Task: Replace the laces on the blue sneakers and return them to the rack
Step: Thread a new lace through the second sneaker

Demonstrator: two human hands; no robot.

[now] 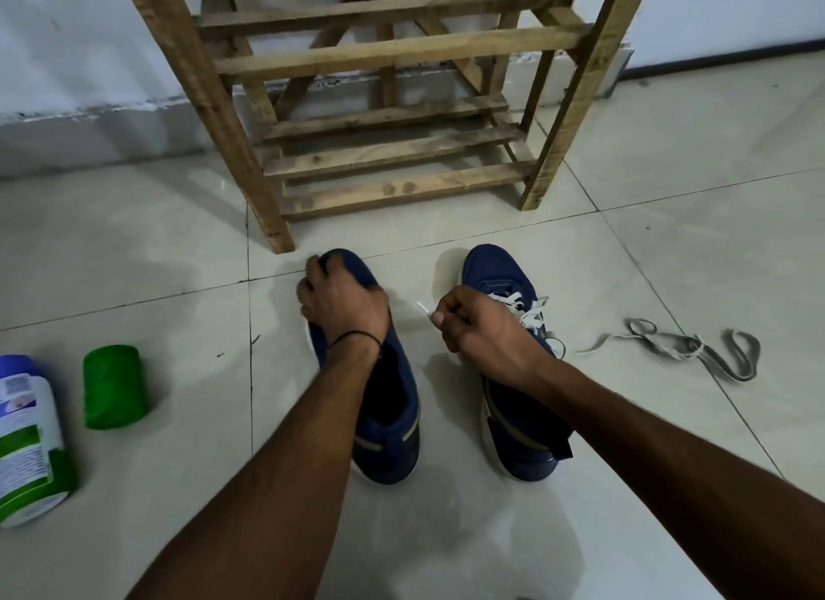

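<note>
Two blue sneakers stand side by side on the tiled floor in front of the wooden rack (pixel 393 162). My left hand (pixel 341 300) grips the toe end of the left sneaker (pixel 393 403), which shows no lace. The right sneaker (pixel 500 273) carries a white lace (pixel 520 307) threaded through its front eyelets. My right hand (pixel 480 331) pinches one end of that white lace, whose tip sticks out to the left between the shoes. A worn grey lace (pixel 683 345) lies loose on the floor to the right.
A green spool of thread (pixel 115 387) and a white-and-green bottle with a blue cap (pixel 31 443) lie on the floor at the left. The rack's slatted shelves hold nothing that I can see. A white wall runs behind it.
</note>
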